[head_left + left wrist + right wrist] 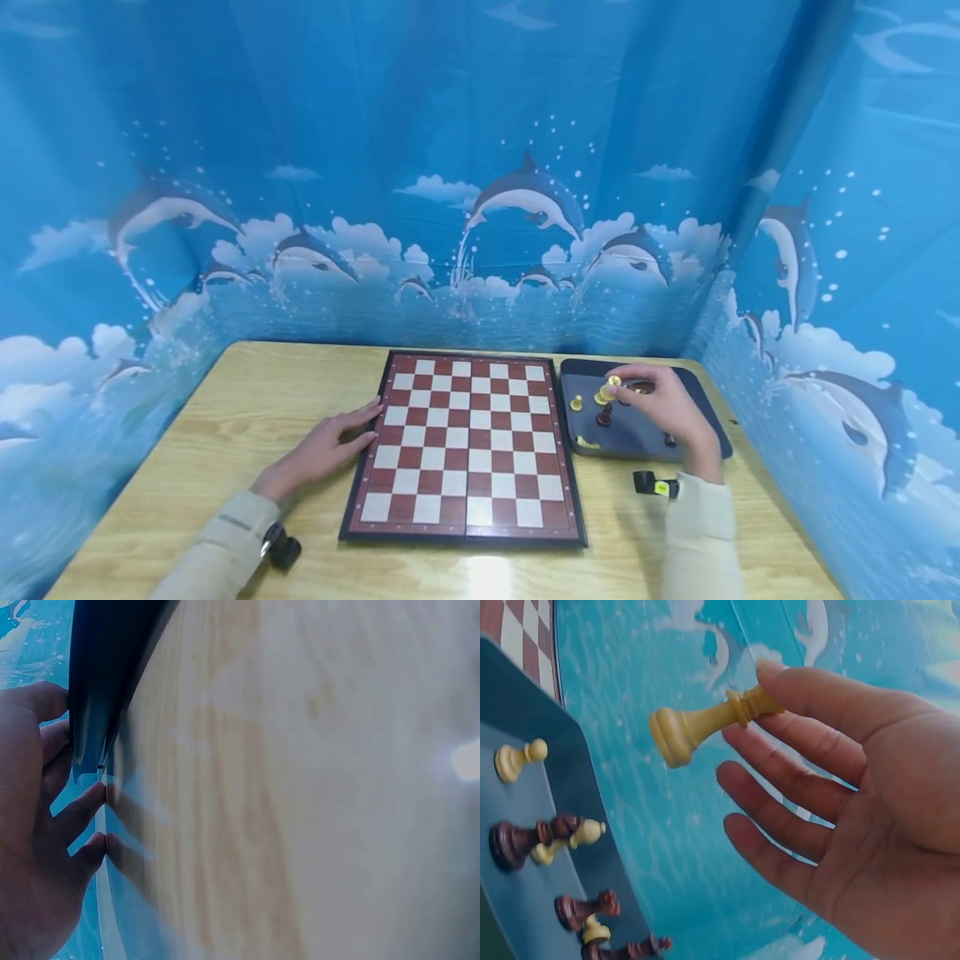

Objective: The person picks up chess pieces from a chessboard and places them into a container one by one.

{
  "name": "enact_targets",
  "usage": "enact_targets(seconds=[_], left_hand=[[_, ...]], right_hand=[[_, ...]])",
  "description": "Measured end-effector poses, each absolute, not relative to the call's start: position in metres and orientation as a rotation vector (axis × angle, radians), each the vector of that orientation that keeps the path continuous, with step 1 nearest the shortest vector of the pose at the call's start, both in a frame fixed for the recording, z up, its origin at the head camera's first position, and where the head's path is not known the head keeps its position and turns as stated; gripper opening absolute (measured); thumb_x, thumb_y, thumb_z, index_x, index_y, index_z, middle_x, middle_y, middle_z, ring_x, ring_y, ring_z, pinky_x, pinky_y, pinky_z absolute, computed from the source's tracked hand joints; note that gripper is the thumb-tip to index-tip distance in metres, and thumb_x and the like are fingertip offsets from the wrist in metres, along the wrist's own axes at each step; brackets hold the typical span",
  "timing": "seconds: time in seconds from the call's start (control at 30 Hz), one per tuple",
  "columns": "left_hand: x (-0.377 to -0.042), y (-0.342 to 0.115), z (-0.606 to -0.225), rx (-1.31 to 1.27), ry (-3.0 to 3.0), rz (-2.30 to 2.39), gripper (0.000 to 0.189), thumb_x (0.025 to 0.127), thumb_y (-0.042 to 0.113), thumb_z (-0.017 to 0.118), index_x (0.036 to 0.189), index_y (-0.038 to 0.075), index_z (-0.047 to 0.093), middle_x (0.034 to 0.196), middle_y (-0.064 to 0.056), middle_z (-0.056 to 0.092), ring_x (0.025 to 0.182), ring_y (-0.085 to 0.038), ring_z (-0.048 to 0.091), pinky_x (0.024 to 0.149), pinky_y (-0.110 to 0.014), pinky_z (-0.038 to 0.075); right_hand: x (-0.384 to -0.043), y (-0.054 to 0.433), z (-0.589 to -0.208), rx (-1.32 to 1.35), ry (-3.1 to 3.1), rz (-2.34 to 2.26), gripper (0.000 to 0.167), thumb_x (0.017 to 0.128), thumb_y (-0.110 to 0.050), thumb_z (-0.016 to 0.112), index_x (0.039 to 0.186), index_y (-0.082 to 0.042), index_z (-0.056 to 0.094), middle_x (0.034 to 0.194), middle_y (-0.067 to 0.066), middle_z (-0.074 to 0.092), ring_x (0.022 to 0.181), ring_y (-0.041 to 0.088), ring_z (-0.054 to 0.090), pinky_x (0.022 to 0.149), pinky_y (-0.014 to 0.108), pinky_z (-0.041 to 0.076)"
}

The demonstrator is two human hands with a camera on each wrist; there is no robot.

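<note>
My right hand [667, 408] is raised over the right part of the scene, above a dark tray [637, 440]. Between thumb and forefinger it pinches a cream chess piece [705, 726] by its upper end, which the fingers hide; the wide round base points away from the palm. The other fingers are spread loosely. At the left side of the chessboard [480, 460], my left hand [322, 448] rests with fingers extended, fingertips right at the black edge [105, 682]. No chess pieces stand on the board's red and white squares.
Inside the tray are a cream pawn [510, 761], a dark chess piece [511, 846] and several others, dark and cream. A small black object with a yellow-green label [660, 487] shows below the tray. Dolphin-print curtains [480, 167] enclose the wooden table [247, 400].
</note>
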State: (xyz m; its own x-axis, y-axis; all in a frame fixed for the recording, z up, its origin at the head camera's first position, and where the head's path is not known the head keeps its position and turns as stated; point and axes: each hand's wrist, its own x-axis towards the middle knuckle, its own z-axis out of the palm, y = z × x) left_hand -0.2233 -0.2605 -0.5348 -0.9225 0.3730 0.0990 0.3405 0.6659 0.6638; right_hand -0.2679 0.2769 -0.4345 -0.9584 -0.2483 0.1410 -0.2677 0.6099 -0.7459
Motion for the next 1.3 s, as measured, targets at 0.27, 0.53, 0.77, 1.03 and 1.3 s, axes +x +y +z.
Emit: enact_targets(seconds=[0.27, 0.53, 0.77, 1.03, 1.3], left_hand=[[-0.224, -0.262, -0.537, 0.601, 2.828, 1.103, 0.057, 0.105, 0.038, 0.055, 0.156, 0.015, 0.041, 0.165, -0.009, 0.031, 0.148, -0.041, 0.034, 0.119, -0.062, 0.030], [-0.224, -0.262, -0.540, 0.599, 2.832, 1.098, 0.058, 0.105, 0.040, 0.054, 0.156, 0.015, 0.041, 0.165, -0.009, 0.031, 0.148, -0.041, 0.034, 0.119, -0.062, 0.031], [-0.226, -0.263, -0.541, 0.592, 2.834, 1.099, 0.057, 0.105, 0.039, 0.055, 0.156, 0.016, 0.041, 0.165, -0.008, 0.031, 0.148, -0.040, 0.034, 0.119, -0.061, 0.031], [-0.225, -0.262, -0.540, 0.591, 2.837, 1.100, 0.057, 0.105, 0.038, 0.055, 0.156, 0.015, 0.041, 0.165, -0.008, 0.031, 0.148, -0.041, 0.033, 0.119, -0.062, 0.031], [-0.225, -0.262, -0.540, 0.597, 2.836, 1.105, 0.056, 0.106, 0.037, 0.054, 0.156, 0.015, 0.041, 0.165, -0.007, 0.031, 0.149, -0.040, 0.033, 0.119, -0.061, 0.031]], right_hand=[[-0.268, 0.300, -0.441, 0.334, -2.743, 1.354, 0.035, 0.097, -0.031, 0.072, 0.122, -0.006, 0.072, 0.112, 0.016, 0.075, 0.096, 0.016, 0.074, 0.076, 0.024, 0.059], [-0.265, 0.317, -0.444, 0.271, -2.815, 1.416, 0.042, 0.098, -0.028, 0.070, 0.126, 0.003, 0.067, 0.110, 0.024, 0.073, 0.058, 0.016, 0.063, 0.049, 0.045, 0.056], [-0.266, 0.323, -0.448, 0.213, -2.886, 1.362, 0.040, 0.098, -0.022, 0.069, 0.127, 0.007, 0.066, 0.115, 0.025, 0.071, 0.070, 0.017, 0.063, 0.051, 0.042, 0.056], [-0.268, 0.326, -0.452, 0.237, -2.886, 1.334, 0.040, 0.099, -0.024, 0.070, 0.126, 0.005, 0.067, 0.118, 0.024, 0.070, 0.076, 0.015, 0.063, 0.054, 0.040, 0.056], [-0.271, 0.326, -0.459, 0.192, -2.919, 1.350, 0.043, 0.098, -0.026, 0.070, 0.126, 0.005, 0.067, 0.123, 0.027, 0.067, 0.057, 0.029, 0.058, 0.051, 0.044, 0.055]])
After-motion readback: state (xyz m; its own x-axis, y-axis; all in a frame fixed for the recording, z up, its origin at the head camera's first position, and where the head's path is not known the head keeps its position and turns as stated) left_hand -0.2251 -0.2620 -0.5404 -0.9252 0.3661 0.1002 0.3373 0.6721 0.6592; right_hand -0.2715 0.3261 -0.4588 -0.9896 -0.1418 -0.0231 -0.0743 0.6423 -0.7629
